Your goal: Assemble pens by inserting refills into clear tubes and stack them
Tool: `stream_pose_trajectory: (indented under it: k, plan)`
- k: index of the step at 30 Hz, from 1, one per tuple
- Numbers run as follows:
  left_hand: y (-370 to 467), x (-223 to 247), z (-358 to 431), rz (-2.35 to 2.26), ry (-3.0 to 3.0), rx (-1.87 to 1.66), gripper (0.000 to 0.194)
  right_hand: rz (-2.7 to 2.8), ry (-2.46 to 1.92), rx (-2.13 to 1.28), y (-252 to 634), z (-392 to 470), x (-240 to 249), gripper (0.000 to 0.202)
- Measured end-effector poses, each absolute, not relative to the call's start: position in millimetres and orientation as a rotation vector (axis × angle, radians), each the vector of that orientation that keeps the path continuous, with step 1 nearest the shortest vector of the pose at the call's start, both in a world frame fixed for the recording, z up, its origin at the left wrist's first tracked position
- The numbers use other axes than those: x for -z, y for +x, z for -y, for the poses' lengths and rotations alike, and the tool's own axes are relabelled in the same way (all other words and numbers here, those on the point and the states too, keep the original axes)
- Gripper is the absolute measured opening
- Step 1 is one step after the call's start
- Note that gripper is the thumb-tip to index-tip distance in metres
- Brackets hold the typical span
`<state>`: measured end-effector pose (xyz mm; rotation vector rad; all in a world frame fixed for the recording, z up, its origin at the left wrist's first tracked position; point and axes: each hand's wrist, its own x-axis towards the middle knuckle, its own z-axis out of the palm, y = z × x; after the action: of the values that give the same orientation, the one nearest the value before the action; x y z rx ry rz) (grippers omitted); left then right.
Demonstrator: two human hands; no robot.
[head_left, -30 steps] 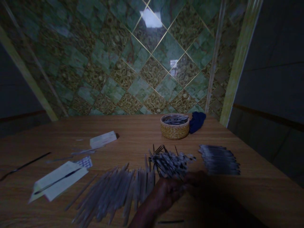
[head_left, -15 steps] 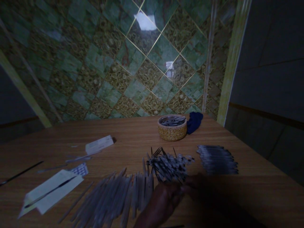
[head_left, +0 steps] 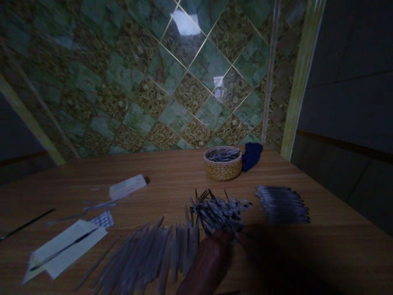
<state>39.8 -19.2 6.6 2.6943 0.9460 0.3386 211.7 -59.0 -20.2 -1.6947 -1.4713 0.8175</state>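
My left hand is at the lower middle, fingers curled in a pinch. Facing it, fingertips close together, is my right hand, in deep shadow and also closed. Whatever lies between the fingers is too dark to make out. Just beyond both hands spreads a heap of thin pale and black pieces, some with dark points like pen refills. Left of my left hand lies a wide pile of slim pale tubes or sticks. On the right, a row of similar sticks lies side by side.
A woven basket full of slim sticks stands at the back, with dark blue cloth beside it. Leftward are a white box, a folded pale paper with a dark strip on it, and a black rod. A tiled wall closes the far side.
Both hands have shifted slightly forward, up to the near edge of the heap, and stay close together. The piles and basket look the same.
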Motion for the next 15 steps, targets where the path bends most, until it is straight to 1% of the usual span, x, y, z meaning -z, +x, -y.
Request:
stream_pose_trajectory:
  k: [3,7,9,11,13,15]
  plan:
    - [41.2,-5.3,19.9,-1.017,2.756,-0.294,0.044,1.42,-1.678,-0.904,206.8,60.0,17.4,0.037]
    - [42.7,2.3,19.1,-1.076,2.853,-0.369,0.03,1.378,-1.643,-1.032,199.0,65.7,16.8,0.044]
    - [41.9,6.0,17.7,-1.061,2.865,-0.45,0.027,1.402,-1.623,-1.036,200.4,66.1,16.3,0.048]
    - [40.0,7.3,15.8,-1.049,2.831,-0.548,0.027,1.47,-1.664,-0.895,208.0,61.1,13.7,0.049]
    - [37.7,5.9,14.0,-1.062,2.759,-0.659,0.025,1.645,-1.815,-0.561,220.6,50.2,9.4,0.045]
    - [35.5,2.8,12.1,-1.068,2.661,-0.774,0.02,1.876,-2.039,-0.214,234.5,35.8,5.6,0.034]
